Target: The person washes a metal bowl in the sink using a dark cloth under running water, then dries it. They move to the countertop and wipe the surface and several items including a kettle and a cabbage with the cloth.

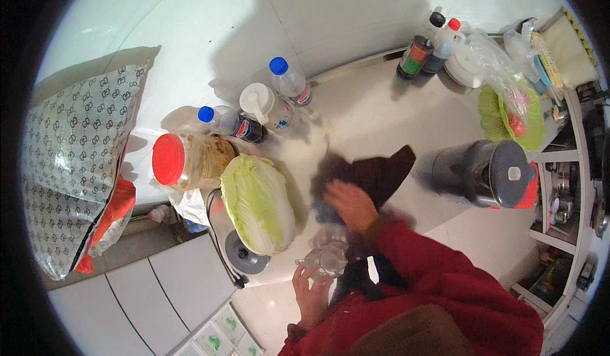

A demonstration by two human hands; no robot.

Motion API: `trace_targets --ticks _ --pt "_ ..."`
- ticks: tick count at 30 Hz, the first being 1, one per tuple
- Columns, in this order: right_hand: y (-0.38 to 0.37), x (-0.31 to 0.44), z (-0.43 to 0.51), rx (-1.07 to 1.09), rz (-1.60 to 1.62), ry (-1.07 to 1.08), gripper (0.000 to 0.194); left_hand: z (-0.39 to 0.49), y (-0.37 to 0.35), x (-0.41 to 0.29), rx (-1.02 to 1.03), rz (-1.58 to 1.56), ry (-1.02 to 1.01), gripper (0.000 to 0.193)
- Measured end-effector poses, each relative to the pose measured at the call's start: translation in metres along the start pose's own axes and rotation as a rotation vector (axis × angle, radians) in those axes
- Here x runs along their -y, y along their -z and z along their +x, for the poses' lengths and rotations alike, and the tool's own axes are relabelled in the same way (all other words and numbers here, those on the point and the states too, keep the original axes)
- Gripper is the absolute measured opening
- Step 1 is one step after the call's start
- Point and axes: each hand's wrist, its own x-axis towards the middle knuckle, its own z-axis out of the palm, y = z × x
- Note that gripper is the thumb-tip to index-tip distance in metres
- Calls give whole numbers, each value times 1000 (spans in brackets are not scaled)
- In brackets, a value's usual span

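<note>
My left hand point(312, 294) is closed around a clear vessel point(330, 259), glass or plastic, at the front edge of the counter. Blur and transparency hide its full shape. Palm down, my right hand point(351, 207) holds a dark cloth point(381, 172) against the pale countertop point(352, 113). The fingers of that hand are blurred, and the cloth spreads out past them to the far right. A napa cabbage point(257, 203) lies to the left of both hands. Behind it is a clear jar with a red lid point(168, 159).
Two blue-capped bottles point(289, 82) point(233, 123) flank a white-lidded jug point(259, 101) by the wall. A grey lidded appliance point(481, 172) stands right. Dark sauce bottles point(415, 56) stand behind. A kettle base point(243, 253) with its cord lies beside the cabbage; a patterned bag point(81, 165) is far left.
</note>
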Motion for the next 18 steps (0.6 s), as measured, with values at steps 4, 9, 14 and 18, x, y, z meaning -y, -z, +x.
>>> trace_targets --ticks 4,9,14,18 --pt "36 0 -80 111 71 99 36 -9 5 3 -36 -23 -13 24" --pt "42 -56 -20 -119 -191 -141 40 -25 7 7 -57 -3 30 26" --pt "11 -61 79 -233 -239 -311 50 -49 15 9 -73 -28 151 23" --pt "-19 -12 68 -60 -215 -110 48 -56 19 10 -86 7 158 22"
